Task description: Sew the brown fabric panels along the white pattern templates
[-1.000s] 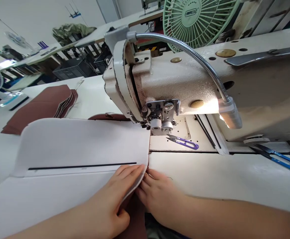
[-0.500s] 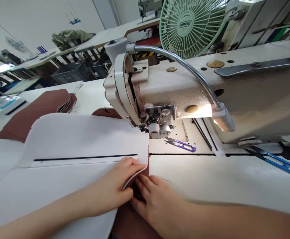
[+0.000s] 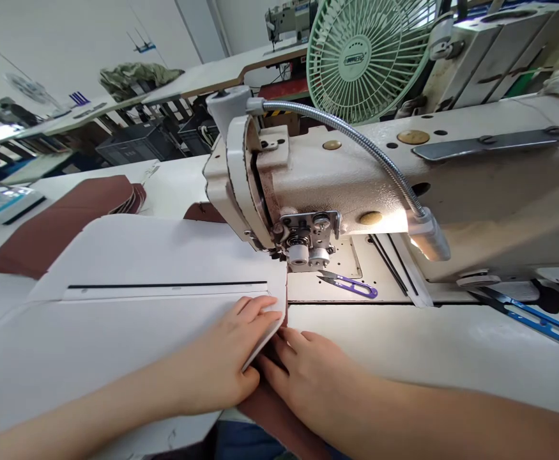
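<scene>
A large white panel (image 3: 130,345) with a black-edged slot lies on the sewing table, its right edge running under the head of a sewing machine (image 3: 303,246). My left hand (image 3: 226,358) grips the panel's right edge, thumb below and fingers on top, lifting it a little. Beneath it, brown fabric (image 3: 283,409) hangs toward my lap. My right hand (image 3: 308,370) pinches that brown fabric close beside the left hand; its fingertips are partly hidden under the panel's edge.
Purple thread snips (image 3: 349,284) lie beside the needle area, blue snips (image 3: 533,316) farther right. Black-edged strips (image 3: 404,268) rest under the machine arm. Brown pieces (image 3: 63,223) are stacked at the left. A green fan (image 3: 365,61) stands behind the machine.
The white panel has shifted slightly forward toward the machine, its slot now higher in view. Both hands keep their hold, and the lifted edge lies flatter. More of the brown fabric shows below.
</scene>
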`<action>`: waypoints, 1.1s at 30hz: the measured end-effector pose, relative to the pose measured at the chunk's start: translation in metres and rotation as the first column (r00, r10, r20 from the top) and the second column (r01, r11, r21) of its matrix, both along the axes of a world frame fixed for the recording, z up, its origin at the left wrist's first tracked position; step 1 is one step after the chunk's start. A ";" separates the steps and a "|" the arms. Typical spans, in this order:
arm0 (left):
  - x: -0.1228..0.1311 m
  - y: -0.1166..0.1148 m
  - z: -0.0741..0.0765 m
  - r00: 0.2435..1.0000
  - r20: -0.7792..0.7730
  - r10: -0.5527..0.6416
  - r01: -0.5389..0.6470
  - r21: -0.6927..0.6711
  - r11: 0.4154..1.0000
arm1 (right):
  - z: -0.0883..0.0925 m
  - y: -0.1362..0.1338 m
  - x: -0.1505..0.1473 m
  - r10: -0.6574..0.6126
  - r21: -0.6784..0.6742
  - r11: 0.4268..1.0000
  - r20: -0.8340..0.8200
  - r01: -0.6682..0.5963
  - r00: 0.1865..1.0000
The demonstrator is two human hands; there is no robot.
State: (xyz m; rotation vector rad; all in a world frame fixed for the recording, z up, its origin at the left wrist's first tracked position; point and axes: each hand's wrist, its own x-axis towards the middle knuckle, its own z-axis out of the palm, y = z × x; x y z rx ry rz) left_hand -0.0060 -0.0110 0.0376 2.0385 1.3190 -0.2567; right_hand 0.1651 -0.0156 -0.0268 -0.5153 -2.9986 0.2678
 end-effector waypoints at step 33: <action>0.002 0.054 -0.007 0.975 -0.195 -0.105 0.148 0.216 0.965 | -0.013 0.050 0.006 -0.104 0.181 0.978 -0.028 0.108 0.994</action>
